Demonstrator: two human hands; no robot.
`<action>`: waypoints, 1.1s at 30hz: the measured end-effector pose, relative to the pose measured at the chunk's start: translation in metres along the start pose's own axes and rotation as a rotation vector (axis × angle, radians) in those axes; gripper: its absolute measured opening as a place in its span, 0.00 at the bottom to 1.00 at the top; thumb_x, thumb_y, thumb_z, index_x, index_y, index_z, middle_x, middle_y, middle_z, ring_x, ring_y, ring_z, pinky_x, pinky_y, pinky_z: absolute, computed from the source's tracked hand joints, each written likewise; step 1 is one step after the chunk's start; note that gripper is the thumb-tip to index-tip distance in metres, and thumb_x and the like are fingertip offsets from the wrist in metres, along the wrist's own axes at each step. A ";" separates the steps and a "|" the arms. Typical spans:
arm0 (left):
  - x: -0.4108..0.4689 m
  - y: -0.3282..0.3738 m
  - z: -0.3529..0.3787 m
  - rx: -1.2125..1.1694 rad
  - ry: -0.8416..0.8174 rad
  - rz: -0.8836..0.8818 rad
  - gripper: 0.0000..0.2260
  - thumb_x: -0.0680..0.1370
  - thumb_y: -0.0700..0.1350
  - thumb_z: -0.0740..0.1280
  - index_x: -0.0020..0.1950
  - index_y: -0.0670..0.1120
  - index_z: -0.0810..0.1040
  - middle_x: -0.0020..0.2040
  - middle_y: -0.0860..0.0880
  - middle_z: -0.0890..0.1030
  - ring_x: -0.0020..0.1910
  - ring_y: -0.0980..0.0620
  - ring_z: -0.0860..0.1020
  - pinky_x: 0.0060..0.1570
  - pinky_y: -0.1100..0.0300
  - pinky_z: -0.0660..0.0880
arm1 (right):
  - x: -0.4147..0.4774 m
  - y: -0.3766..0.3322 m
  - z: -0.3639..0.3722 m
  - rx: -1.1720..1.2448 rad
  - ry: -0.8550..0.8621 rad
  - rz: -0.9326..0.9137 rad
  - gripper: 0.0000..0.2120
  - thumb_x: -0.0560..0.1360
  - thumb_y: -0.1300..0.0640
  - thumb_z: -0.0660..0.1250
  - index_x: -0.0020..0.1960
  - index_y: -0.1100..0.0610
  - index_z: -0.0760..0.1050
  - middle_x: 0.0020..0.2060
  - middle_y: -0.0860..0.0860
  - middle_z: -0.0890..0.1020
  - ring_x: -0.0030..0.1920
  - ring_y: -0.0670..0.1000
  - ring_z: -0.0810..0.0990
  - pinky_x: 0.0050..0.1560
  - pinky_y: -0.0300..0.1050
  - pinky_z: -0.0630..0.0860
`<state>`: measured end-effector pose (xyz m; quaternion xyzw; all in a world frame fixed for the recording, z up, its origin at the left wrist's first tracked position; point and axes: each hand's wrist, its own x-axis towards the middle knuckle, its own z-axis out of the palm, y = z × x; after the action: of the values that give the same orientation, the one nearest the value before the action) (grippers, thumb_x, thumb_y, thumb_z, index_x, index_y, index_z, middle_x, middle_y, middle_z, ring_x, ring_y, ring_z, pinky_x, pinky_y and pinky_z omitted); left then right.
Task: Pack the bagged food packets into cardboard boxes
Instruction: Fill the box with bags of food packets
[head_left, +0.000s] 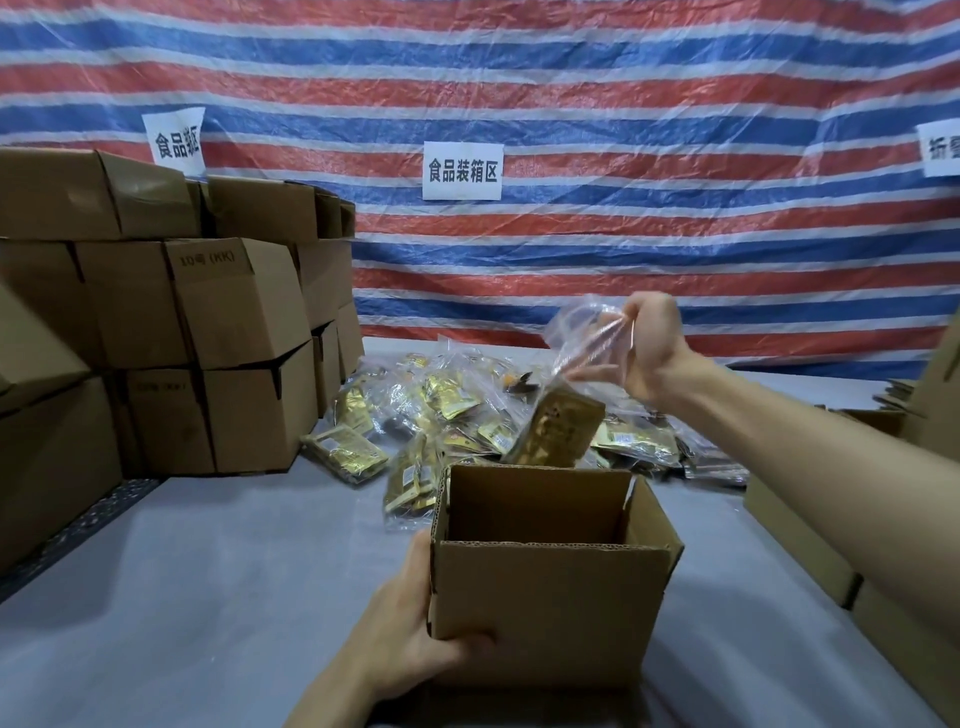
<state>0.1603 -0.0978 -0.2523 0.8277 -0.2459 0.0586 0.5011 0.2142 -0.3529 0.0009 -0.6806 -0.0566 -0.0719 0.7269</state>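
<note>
Right hand (649, 348) pinches bagged packet (563, 431) over box (550, 587), lower end behind rim; left hand (410, 634) grips corner.

Red-blue-white striped tarp (623, 93), brown boxes (228, 306), gold packets (452, 397)

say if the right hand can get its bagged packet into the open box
Probably yes: the right hand holds the bagged packet just above the open box, at its far rim, nothing between.

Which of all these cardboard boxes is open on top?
The small box the left hand grips in front; the stacked boxes at left are closed.
</note>
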 end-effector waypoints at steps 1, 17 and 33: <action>0.000 0.000 0.000 0.000 0.001 0.001 0.41 0.65 0.64 0.77 0.74 0.53 0.67 0.61 0.61 0.80 0.59 0.60 0.80 0.55 0.50 0.78 | -0.002 -0.007 0.000 0.060 -0.024 -0.016 0.21 0.75 0.59 0.49 0.57 0.66 0.75 0.48 0.61 0.84 0.52 0.61 0.81 0.41 0.56 0.84; 0.000 -0.004 0.002 0.035 0.053 0.027 0.40 0.63 0.75 0.72 0.71 0.63 0.66 0.63 0.68 0.76 0.61 0.67 0.76 0.57 0.59 0.76 | -0.031 -0.066 -0.005 0.263 -0.500 -0.065 0.22 0.78 0.56 0.47 0.35 0.58 0.76 0.40 0.54 0.79 0.47 0.54 0.80 0.57 0.66 0.79; 0.000 -0.007 0.003 0.008 0.004 -0.001 0.44 0.62 0.76 0.72 0.72 0.56 0.70 0.61 0.65 0.79 0.60 0.65 0.78 0.51 0.70 0.73 | -0.069 -0.022 0.015 0.114 -0.610 0.048 0.23 0.78 0.41 0.59 0.44 0.62 0.69 0.45 0.61 0.78 0.47 0.59 0.86 0.48 0.64 0.81</action>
<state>0.1628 -0.0974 -0.2590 0.8295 -0.2445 0.0608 0.4984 0.1431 -0.3372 0.0109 -0.6300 -0.2599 0.1562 0.7150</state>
